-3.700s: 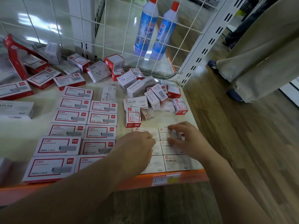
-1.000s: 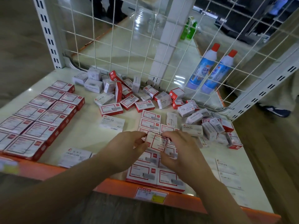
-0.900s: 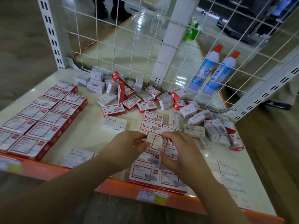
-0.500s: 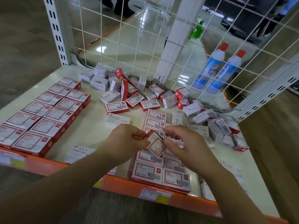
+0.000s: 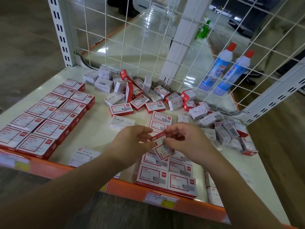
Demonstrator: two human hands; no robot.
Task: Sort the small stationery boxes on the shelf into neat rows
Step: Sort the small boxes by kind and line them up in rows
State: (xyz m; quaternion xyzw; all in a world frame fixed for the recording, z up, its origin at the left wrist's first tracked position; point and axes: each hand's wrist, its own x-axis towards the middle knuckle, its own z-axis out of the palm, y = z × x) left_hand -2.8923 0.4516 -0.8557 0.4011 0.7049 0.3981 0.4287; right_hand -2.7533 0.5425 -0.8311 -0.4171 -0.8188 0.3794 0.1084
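A small red-and-white stationery box (image 5: 162, 148) is tilted above the middle rows, its red end flap standing open. My left hand (image 5: 132, 144) pinches its left edge and my right hand (image 5: 189, 142) pinches the flap and right side. Under my hands lie two neat columns of red-and-white boxes (image 5: 166, 177) running to the shelf's front edge. Another tidy block of larger red-and-white boxes (image 5: 49, 116) fills the left side. A loose pile of red and white boxes (image 5: 148, 96) is scattered along the back and right.
The cream shelf (image 5: 92, 134) has an orange front lip (image 5: 125, 187) with a price label. A white wire grid (image 5: 148, 38) closes the back. Two blue bottles (image 5: 227, 71) stand behind it. White staples (image 5: 122, 122) and paper-clip boxes (image 5: 83, 156) lie flat nearby.
Both hands have kept hold of the box over the middle rows; it has tilted further and its red end flap now stands open. The view has drifted slightly left.
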